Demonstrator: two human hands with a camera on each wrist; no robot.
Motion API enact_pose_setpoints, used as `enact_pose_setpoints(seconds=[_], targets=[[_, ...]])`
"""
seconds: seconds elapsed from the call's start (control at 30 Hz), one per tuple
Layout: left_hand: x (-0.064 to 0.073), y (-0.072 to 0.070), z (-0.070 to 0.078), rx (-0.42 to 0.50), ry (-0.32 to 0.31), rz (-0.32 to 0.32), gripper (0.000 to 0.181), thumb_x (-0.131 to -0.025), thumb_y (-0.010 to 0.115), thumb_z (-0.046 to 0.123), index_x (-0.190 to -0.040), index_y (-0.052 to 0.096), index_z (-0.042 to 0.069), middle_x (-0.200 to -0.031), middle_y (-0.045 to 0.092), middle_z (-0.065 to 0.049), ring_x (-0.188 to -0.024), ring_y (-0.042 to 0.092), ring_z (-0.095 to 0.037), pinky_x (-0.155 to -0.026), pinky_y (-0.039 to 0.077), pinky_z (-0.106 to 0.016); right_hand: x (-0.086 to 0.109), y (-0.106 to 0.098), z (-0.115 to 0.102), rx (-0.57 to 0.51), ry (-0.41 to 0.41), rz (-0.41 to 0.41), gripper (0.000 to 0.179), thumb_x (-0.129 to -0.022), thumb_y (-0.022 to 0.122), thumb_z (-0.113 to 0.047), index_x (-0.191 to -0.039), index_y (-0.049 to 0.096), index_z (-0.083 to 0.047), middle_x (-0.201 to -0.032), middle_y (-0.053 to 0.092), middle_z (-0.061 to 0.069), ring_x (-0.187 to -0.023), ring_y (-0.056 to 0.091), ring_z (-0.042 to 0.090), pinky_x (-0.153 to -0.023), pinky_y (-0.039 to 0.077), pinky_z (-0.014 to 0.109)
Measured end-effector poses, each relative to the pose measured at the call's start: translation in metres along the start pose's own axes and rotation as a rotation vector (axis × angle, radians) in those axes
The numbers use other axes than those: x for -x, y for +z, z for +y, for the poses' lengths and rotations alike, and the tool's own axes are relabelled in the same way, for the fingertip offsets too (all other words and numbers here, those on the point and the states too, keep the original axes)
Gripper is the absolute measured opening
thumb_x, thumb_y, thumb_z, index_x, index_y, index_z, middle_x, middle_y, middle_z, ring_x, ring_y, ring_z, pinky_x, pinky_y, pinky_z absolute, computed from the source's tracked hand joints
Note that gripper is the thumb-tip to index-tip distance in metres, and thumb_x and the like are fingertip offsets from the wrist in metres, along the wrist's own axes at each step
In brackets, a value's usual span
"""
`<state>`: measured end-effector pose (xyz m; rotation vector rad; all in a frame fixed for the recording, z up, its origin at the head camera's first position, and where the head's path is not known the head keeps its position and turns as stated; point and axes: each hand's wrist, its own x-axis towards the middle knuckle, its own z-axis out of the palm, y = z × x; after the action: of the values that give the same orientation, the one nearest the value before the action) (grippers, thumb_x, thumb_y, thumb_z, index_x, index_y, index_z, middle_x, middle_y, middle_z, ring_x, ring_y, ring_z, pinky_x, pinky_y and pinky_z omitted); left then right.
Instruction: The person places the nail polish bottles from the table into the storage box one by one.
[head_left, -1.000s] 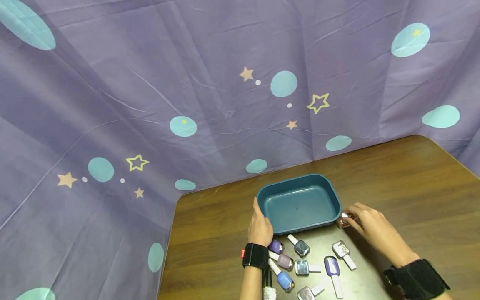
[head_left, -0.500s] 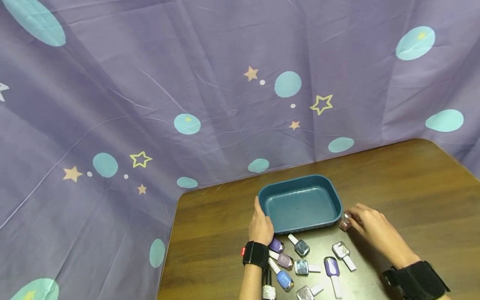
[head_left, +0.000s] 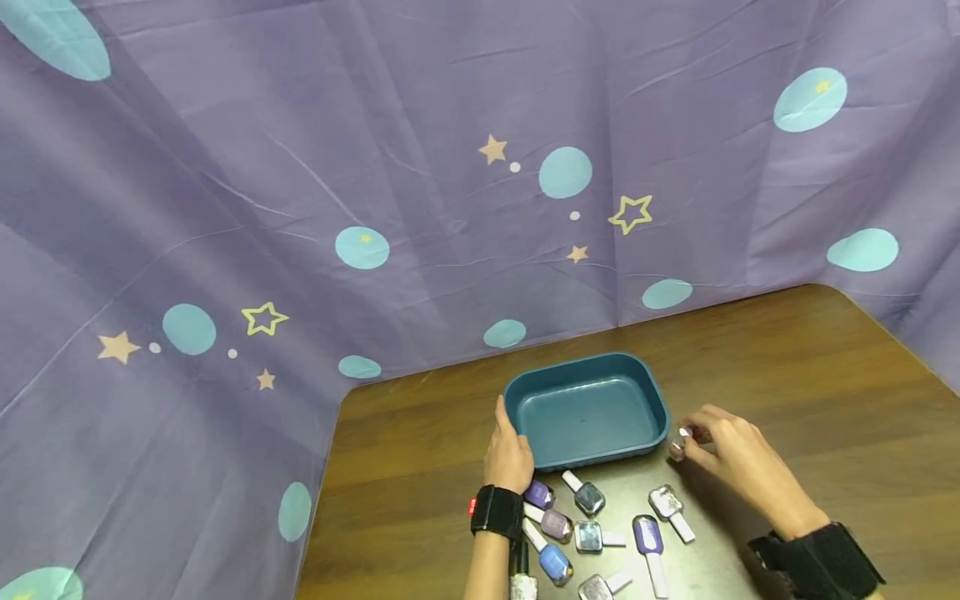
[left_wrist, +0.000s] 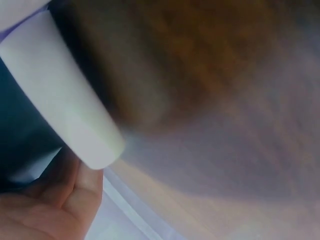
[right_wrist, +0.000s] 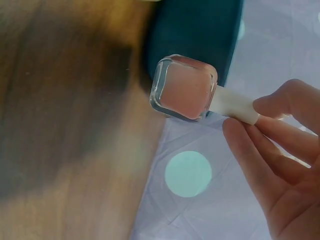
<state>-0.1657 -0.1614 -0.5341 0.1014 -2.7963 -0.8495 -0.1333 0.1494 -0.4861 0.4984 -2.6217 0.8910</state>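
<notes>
My right hand (head_left: 738, 454) pinches a nail polish bottle (right_wrist: 187, 90) by its white cap (right_wrist: 235, 106), thumb on one side and fingers on the other. Its glass body holds pink polish and points away from the hand, close to the right side of a teal tray (head_left: 592, 417). My left hand (head_left: 510, 458) rests along the tray's left side with the index finger extended; part of its fingers (left_wrist: 65, 200) shows in the left wrist view. A white cap (left_wrist: 62, 95) crosses that view close to the camera.
In front of the tray lie several nail polish bottles: a dark grey one (head_left: 589, 498), a blue one (head_left: 555, 564), a purple one (head_left: 647, 535) and a silvery one (head_left: 664, 502). Behind the wooden table (head_left: 765, 367) hangs a purple curtain (head_left: 420, 167).
The bottle in my right hand has turned and now looks narrower from the head, still beside the tray. My left hand stays at the tray. The head view has shifted slightly.
</notes>
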Motion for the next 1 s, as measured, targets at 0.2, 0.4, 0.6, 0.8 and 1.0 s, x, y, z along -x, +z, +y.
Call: enact_pose_setpoints(seconds=[0.2, 0.4, 0.6, 0.8, 1.0], targets=[[0.004, -0.002, -0.004, -0.011, 0.006, 0.008, 0.072, -0.091, 0.056, -0.001, -0.155, 0.022, 0.003, -0.132, 0.060, -0.026, -0.090, 0.067, -0.040, -0.067, 0.051, -0.051, -0.001, -0.006, -0.010, -0.020, -0.007, 0.018, 0.016, -0.078, 0.071, 0.003, -0.087, 0.071, -0.011, -0.085, 0.066, -0.006, -0.074, 0.070, 0.017, -0.066, 0.057, 0.036], [0.003, 0.001, -0.004, -0.005, -0.008, 0.011, 0.073, -0.091, 0.056, 0.001, -0.155, 0.022, 0.005, -0.135, 0.059, -0.024, -0.095, 0.067, -0.039, -0.068, 0.051, -0.052, -0.004, -0.013, -0.016, -0.016, -0.056, 0.070, 0.017, -0.076, 0.073, 0.003, -0.088, 0.072, -0.010, -0.086, 0.067, -0.006, -0.073, 0.070, 0.015, -0.064, 0.057, 0.034], [0.000, -0.001, -0.001, -0.011, -0.008, 0.009, 0.072, -0.091, 0.057, 0.001, -0.155, 0.023, 0.005, -0.135, 0.059, -0.024, -0.099, 0.066, -0.040, -0.073, 0.052, -0.053, -0.008, -0.018, -0.020, -0.013, -0.089, 0.090, 0.017, -0.075, 0.073, 0.005, -0.088, 0.072, -0.006, -0.086, 0.067, -0.003, -0.072, 0.070, 0.016, -0.062, 0.057, 0.033], [0.001, -0.003, 0.001, -0.004, -0.009, 0.004, 0.071, -0.092, 0.056, 0.001, -0.155, 0.023, 0.003, -0.137, 0.058, -0.024, -0.103, 0.066, -0.041, -0.077, 0.052, -0.054, -0.012, -0.021, -0.023, -0.004, -0.114, 0.106, 0.017, -0.074, 0.074, 0.004, -0.088, 0.072, -0.006, -0.085, 0.067, -0.002, -0.071, 0.070, 0.016, -0.061, 0.057, 0.033], [0.001, -0.003, 0.001, -0.002, -0.019, -0.004, 0.071, -0.092, 0.055, 0.002, -0.155, 0.023, 0.005, -0.138, 0.057, -0.023, -0.103, 0.066, -0.040, -0.078, 0.052, -0.053, -0.015, -0.025, -0.026, -0.008, -0.123, 0.100, 0.017, -0.076, 0.076, 0.002, -0.089, 0.072, -0.008, -0.087, 0.068, -0.004, -0.074, 0.070, 0.016, -0.064, 0.057, 0.036]])
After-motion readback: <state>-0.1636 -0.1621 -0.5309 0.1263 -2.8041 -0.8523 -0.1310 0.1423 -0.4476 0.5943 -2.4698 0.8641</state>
